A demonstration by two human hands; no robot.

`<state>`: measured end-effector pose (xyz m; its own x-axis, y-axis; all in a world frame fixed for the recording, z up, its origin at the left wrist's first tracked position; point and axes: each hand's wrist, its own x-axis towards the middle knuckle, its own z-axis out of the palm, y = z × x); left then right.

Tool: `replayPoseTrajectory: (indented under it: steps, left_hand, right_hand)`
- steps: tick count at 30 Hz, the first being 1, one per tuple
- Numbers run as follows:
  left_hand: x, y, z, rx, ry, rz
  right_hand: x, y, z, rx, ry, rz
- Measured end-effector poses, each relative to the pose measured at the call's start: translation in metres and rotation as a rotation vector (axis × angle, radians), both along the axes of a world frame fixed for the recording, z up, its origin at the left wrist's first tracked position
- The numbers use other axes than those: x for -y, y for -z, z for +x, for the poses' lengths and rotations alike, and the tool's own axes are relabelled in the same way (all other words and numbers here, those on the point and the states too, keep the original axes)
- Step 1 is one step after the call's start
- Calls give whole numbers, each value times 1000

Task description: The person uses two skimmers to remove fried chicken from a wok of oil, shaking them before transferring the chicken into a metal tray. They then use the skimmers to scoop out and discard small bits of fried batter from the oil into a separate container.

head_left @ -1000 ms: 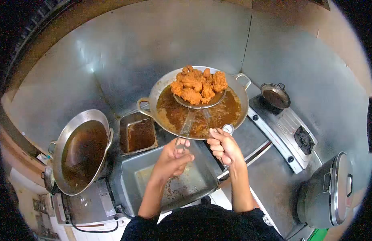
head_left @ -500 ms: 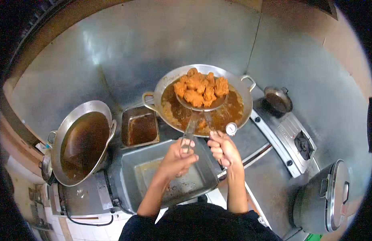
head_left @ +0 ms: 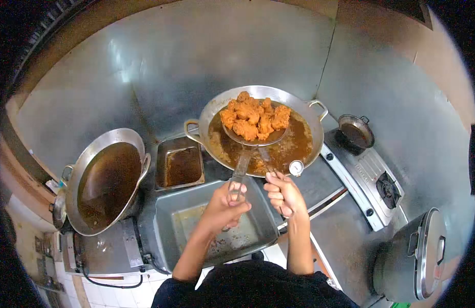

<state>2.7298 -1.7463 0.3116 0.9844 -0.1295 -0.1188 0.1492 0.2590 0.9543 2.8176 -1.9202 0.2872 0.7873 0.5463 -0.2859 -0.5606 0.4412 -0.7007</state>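
Beyond the left hand (head_left: 223, 209) gripping a strainer (head_left: 242, 165), right hand (head_left: 286, 195) clenched, lie fried pieces (head_left: 254, 119).

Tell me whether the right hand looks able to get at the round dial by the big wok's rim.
Probably yes: the round dial sits just beyond the right hand with nothing seen between, though that hand seems closed on a utensil.

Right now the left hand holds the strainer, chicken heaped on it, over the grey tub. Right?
Wrong spot: the head view shows the strainer above the middle wok, not the grey tub. The left hand does hold it, chicken heaped on it.
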Motion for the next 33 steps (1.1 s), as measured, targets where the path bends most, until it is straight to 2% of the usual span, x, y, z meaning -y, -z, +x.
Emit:
replayPoseTrajectory:
  steps: [2, 9, 13, 17, 21, 33]
  left_hand:
    - [-3, -4, 8, 34, -9, 18]
    - [-2, -11, 5, 10, -32, 77]
    - [0, -14, -2, -3, -8, -16]
    - [-1, 3, 5, -10, -53, 17]
    - [-1, -6, -1, -20, 9, 20]
    - [6, -5, -3, 22, 8, 30]
  right_hand:
    - [-1, -10, 2, 20, -51, 24]
    - [-1, -15, 0, -15, -10, 2]
    - [-5, -18, -6, 11, 15, 2]
    - [-3, -7, 3, 44, -3, 10]
    - [3, -7, 4, 4, -13, -30]
    - [0, -22, -11, 38, 43, -37]
